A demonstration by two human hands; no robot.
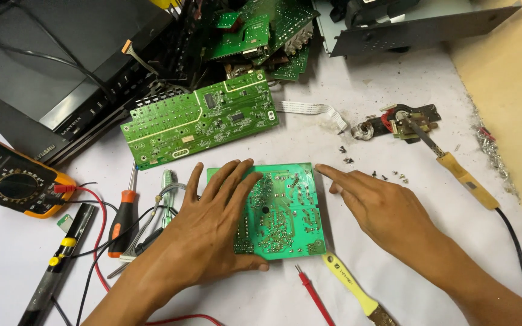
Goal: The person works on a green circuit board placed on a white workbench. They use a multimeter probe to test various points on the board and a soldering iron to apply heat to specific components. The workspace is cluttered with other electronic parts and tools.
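A green circuit board lies solder side up on the white work surface in front of me. My left hand rests flat on its left part, fingers spread over the board and thumb along its near edge. My right hand is beside the board's right edge, its index finger stretched out to touch the board's far right corner. Neither hand holds a tool.
A long green board lies further back, before a pile of boards. At left are a multimeter, red and black leads and an orange-handled screwdriver. A soldering iron lies right; a yellow-handled tool and red probe lie near.
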